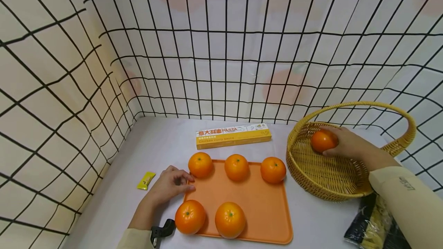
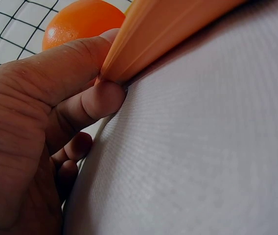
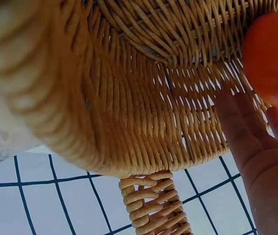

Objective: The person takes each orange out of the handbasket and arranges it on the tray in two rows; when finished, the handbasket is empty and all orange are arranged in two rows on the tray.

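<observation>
An orange plastic tray (image 1: pixel 261 206) lies on the table with several oranges on it, among them a front one (image 1: pixel 230 220) and a back one (image 1: pixel 237 167). My left hand (image 1: pixel 173 181) pinches the tray's left rim; the left wrist view shows thumb and index finger on either side of that edge (image 2: pixel 134 44). Inside a wicker basket (image 1: pixel 328 183) on the right, my right hand (image 1: pixel 346 145) holds a single orange (image 1: pixel 323 140), thumb on one side and fingers on the other. In the right wrist view, fingertips meet the side of this orange (image 3: pixel 271 58); the thumb is out of sight.
A yellow-and-white pasta box (image 1: pixel 233 136) lies behind the tray. Left of my left hand is a small yellow packet (image 1: pixel 146 180). A black and yellow bag (image 1: pixel 372 222) lies partly under my right sleeve. The basket's tall handle (image 1: pixel 363 104) arches over it; black grid panels (image 1: pixel 225 60) enclose the table.
</observation>
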Demonstrator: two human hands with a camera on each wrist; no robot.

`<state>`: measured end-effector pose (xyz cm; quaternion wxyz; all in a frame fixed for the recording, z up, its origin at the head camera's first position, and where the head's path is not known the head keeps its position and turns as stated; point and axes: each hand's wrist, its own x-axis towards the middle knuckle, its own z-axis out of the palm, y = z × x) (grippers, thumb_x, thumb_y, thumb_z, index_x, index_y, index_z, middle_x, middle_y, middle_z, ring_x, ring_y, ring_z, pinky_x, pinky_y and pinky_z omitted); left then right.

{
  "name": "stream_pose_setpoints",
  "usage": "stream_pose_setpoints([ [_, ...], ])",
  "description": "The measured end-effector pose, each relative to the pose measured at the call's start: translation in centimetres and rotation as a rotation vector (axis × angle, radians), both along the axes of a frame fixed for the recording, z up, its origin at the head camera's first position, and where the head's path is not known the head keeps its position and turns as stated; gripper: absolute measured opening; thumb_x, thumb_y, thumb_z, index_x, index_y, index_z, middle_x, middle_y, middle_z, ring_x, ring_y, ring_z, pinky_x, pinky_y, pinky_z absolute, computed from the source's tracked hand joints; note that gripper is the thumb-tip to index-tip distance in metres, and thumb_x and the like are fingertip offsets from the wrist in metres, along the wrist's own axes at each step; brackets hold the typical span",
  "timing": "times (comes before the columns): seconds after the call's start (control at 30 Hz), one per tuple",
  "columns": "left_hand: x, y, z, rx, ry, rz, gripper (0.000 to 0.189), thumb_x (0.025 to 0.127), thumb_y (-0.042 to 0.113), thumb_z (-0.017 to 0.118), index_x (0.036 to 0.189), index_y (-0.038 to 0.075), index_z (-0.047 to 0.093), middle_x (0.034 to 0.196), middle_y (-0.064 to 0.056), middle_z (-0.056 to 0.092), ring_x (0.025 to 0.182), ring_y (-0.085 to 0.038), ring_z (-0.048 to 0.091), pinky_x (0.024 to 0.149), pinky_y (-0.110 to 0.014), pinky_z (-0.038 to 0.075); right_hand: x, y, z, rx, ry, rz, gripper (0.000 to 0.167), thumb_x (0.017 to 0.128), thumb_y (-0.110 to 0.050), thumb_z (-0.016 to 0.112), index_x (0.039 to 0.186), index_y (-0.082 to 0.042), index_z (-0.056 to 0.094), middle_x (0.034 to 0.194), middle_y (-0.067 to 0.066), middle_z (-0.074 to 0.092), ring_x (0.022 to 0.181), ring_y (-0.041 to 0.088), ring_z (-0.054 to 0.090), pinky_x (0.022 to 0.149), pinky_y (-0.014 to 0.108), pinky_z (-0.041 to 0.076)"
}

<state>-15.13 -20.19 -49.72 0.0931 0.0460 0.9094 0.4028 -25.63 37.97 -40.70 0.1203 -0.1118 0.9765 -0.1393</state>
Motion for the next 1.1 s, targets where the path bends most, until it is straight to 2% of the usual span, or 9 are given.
stream_pose_setpoints([
  [0.47,0.04,0.09,0.11,-0.002,-0.025,0.022,0.019,0.077,0.041,0.089,0.088,0.035,0.075,0.090,0.003,0.055,0.097,-0.018,0.044,0.081,-0.037,0.033,-0.30,-0.37,-0.44,0.005,0.072,0.049,0.090,0.084,-0.037,0.083,0.151,0.003,0.037,0.144,0.040,0.043,0.126,0.060,0.044,0.099,0.074,0.038],
  [0.7,0.03,0.15,0.03,-0.012,-0.009,0.011,0.018,0.077,0.041,0.089,0.087,0.036,0.075,0.090,0.004,0.055,0.097,-0.017,0.044,0.081,-0.037,0.032,-0.39,-0.51,-0.60,0.010,0.068,0.044,0.081,0.085,-0.031,0.082,0.148,-0.001,0.043,0.143,0.039,0.045,0.126,0.061,0.045,0.099,0.075,0.038],
  [0.9,0.07,0.11,0.01,-0.002,-0.008,0.016,0.018,0.076,0.039,0.090,0.086,0.037,0.075,0.090,0.004,0.055,0.097,-0.018,0.044,0.081,-0.037,0.033,-0.32,-0.48,-0.47,0.019,0.099,0.066,0.077,0.084,-0.032,0.082,0.145,0.000,0.046,0.139,0.038,0.049,0.123,0.058,0.050,0.098,0.074,0.040],
  [1.1,0.09,0.09,-0.01,0.006,-0.017,0.013,0.018,0.076,0.039,0.090,0.086,0.038,0.075,0.090,0.004,0.055,0.097,-0.019,0.044,0.081,-0.037,0.034,-0.40,-0.53,-0.51,0.004,0.090,0.055,0.075,0.085,-0.032,0.082,0.143,0.000,0.047,0.138,0.037,0.051,0.122,0.057,0.050,0.096,0.072,0.041],
])
